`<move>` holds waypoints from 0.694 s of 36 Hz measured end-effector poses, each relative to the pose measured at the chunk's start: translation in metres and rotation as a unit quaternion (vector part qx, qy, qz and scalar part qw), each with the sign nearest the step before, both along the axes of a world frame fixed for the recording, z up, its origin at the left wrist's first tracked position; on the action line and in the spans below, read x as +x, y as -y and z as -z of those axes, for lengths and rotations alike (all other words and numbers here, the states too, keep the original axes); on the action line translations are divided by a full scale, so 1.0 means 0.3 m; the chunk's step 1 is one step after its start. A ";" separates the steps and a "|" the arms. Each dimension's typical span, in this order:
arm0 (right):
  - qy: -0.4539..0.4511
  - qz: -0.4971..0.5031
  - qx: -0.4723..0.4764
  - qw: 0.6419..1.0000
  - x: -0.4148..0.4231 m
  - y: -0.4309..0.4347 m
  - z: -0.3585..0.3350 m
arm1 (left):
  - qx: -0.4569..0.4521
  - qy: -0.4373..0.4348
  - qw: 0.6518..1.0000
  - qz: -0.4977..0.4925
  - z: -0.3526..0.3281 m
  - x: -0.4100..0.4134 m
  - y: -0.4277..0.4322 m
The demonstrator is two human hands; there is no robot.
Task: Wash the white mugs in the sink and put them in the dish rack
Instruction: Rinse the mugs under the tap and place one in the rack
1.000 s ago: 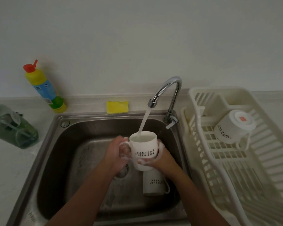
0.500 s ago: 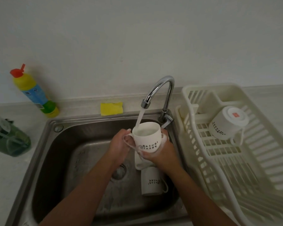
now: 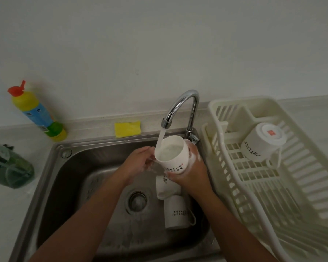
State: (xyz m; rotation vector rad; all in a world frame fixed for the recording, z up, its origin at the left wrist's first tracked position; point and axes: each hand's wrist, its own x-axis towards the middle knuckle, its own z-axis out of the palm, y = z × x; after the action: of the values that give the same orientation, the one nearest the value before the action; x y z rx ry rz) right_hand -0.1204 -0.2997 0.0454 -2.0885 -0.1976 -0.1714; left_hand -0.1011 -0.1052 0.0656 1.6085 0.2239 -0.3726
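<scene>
Grip: right hand (image 3: 189, 173) wrapped round held mug (image 3: 171, 156), centre frame; left hand (image 3: 138, 161) curled on its left side.
Mug: glossy white, tilted under faucet (image 3: 184, 103) stream.
Sink (image 3: 51, 176): steel, two more mugs (image 3: 175, 214).
Rack (image 3: 301, 186): slatted plastic, one upturned mug (image 3: 259, 146).

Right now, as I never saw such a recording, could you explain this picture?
No machine here: a camera on a person's head looks down at two bare hands. The left hand and right hand hold a white mug under water running from the faucet, over a steel sink. A second mug and a third mug sit in it; a fourth mug rests bottom up in the dish rack at right. A yellow sponge and a bottle sit behind.
</scene>
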 end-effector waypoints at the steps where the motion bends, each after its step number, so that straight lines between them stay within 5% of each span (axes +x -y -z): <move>1: 0.000 -0.001 0.001 1.000 0.007 0.000 0.003 | 0.001 0.000 1.000 -0.006 0.000 0.005 0.000; 25: 0.039 0.063 0.105 0.992 0.122 -0.142 0.036 | 0.229 0.190 0.954 -0.034 -0.094 0.093 -0.046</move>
State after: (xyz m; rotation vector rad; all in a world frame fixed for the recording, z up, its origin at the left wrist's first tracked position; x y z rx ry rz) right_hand -0.0839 -0.2571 0.0344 -1.8863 -0.0913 -0.3370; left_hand -0.0733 -0.0913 0.0937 2.0865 0.0698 0.0569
